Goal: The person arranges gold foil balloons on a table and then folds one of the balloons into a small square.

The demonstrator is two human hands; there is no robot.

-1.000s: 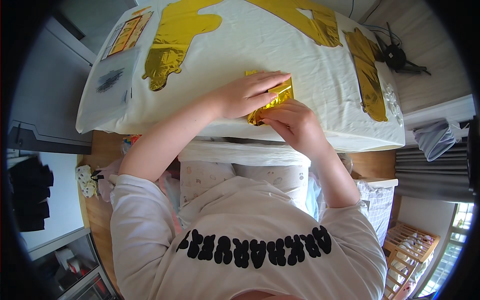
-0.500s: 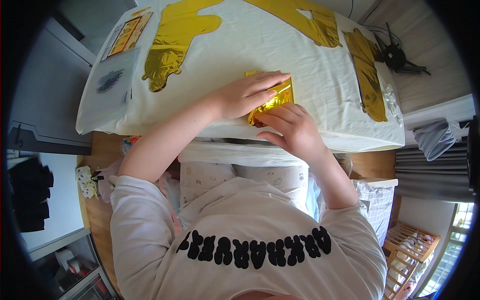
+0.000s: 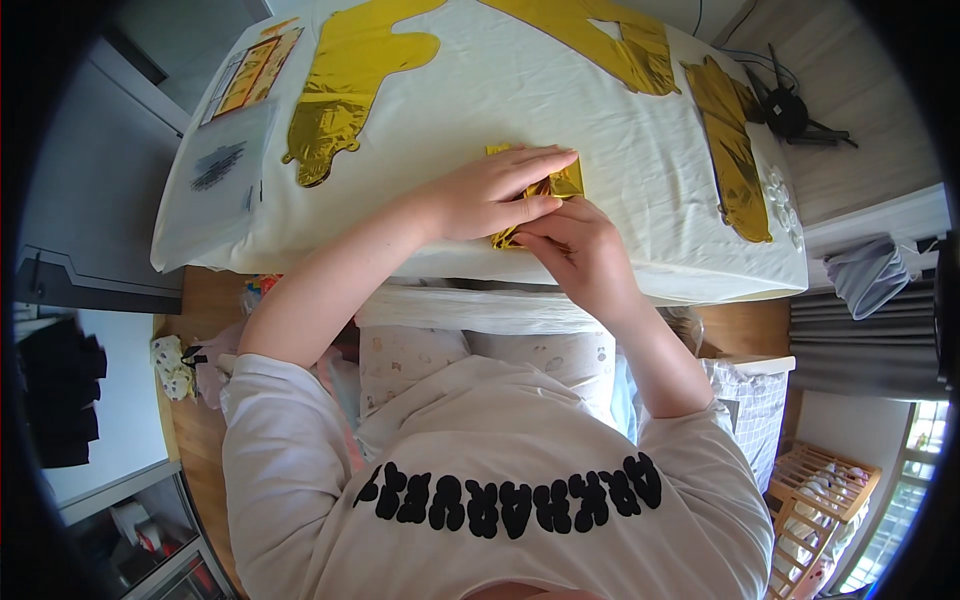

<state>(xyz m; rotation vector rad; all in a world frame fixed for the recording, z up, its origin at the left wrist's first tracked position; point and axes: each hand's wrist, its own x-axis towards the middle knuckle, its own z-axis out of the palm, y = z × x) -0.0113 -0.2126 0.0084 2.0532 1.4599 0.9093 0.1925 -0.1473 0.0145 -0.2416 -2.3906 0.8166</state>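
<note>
On the near part of the white-covered table lies a folded gold foil balloon, mostly covered by my hands. My left hand rests flat across it, fingers stretched out to the right. Close against it, my right hand has its thumb and bent fingers drawn together on the foil's near side; the fingertips are partly hidden. Further flat gold foil balloons lie around: one at the far left, one at the far middle and a narrow one at the right.
A clear plastic bag and a printed picture sheet lie along the white tablecloth's left side. A black router with antennas stands by the right edge, near small white items. A chair back with a patterned cushion is below.
My right hand has moved slightly away from me and its fingers have drawn in next to my left thumb. Less of the gold foil shows between the hands. The left hand stays nearly in place.
</note>
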